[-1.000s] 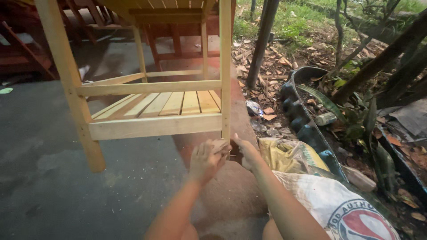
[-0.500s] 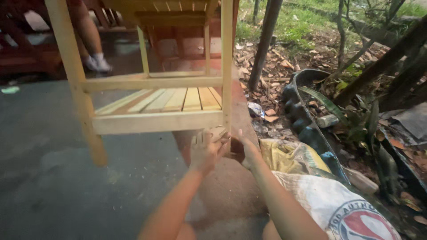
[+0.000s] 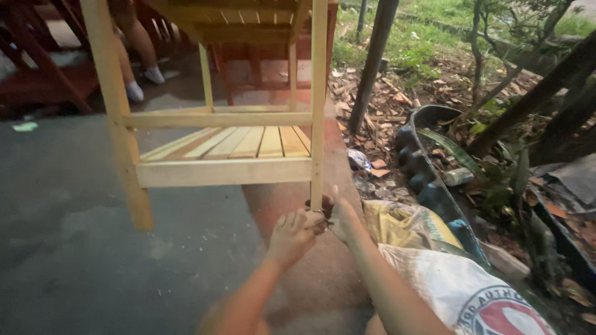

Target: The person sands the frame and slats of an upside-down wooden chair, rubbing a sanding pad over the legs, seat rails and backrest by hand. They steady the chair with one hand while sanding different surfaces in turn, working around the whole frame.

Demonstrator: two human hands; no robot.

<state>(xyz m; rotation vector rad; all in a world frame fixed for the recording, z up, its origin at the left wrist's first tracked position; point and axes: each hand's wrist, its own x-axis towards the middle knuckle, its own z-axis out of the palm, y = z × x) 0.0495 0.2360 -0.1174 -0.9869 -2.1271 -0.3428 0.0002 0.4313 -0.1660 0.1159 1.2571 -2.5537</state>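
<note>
**Hands meet at the foot of the front leg**

Both hands have slid a little lower and closer to the viewer than a second ago, and a passer-by's legs (image 3: 139,59) have come into view at the far side. Now the left hand (image 3: 295,236) and right hand (image 3: 341,218) are pressed together at the bottom end of the front right leg (image 3: 318,105) of the pale wooden frame (image 3: 223,170). That leg runs straight up and down, its long axis vertical, its foot at the red concrete edge (image 3: 279,208) of the grey floor (image 3: 68,260). Something small and dark sits between the fingers; I cannot tell what, nor whether either hand is clamped on it. Slats (image 3: 248,142) of the low shelf run away from the viewer. A yellow sack (image 3: 403,224) and a white sack (image 3: 459,291) lie just right of the forearms, a black tyre (image 3: 428,155) beyond
</note>
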